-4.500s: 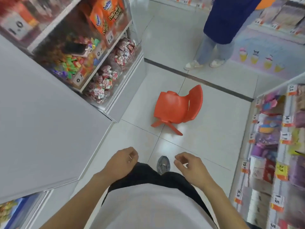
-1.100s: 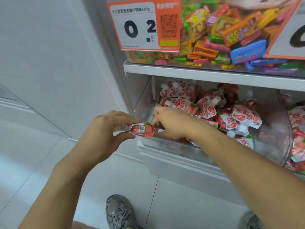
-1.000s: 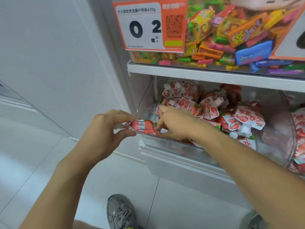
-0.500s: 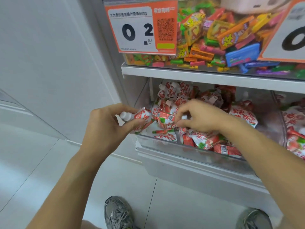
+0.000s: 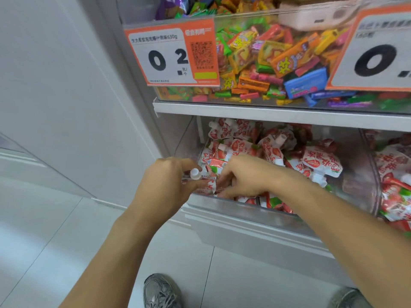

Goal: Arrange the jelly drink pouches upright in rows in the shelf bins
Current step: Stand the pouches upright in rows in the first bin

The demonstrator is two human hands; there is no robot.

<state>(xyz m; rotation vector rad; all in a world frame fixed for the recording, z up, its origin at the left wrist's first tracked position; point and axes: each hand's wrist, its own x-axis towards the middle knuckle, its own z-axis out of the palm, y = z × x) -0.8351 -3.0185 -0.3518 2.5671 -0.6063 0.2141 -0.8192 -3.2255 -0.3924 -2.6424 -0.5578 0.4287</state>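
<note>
A clear plastic shelf bin [image 5: 229, 206] on the lower shelf holds a jumbled heap of red-and-white jelly drink pouches [image 5: 320, 162] with white caps. My left hand [image 5: 165, 185] grips one pouch [image 5: 203, 177] at the bin's front left corner, its white cap poking out between my fingers. Beside it my right hand [image 5: 246, 177] reaches into the bin with curled fingers on the pouches at the front; what it holds is hidden under the hand. A second bin [image 5: 398, 196] of the same pouches sits at the right edge.
The shelf above carries a clear bin of mixed colourful candies [image 5: 266, 61] with orange price tags [image 5: 172, 54]. A white panel wall [image 5: 66, 96] stands to the left. My shoes [image 5: 160, 292] are on the white tiled floor below.
I moved from standing in the aisle to crouching at the lower bin. Over the last second my left hand brought its pouch against the bin's left corner, and my right hand dug into the front pouches.
</note>
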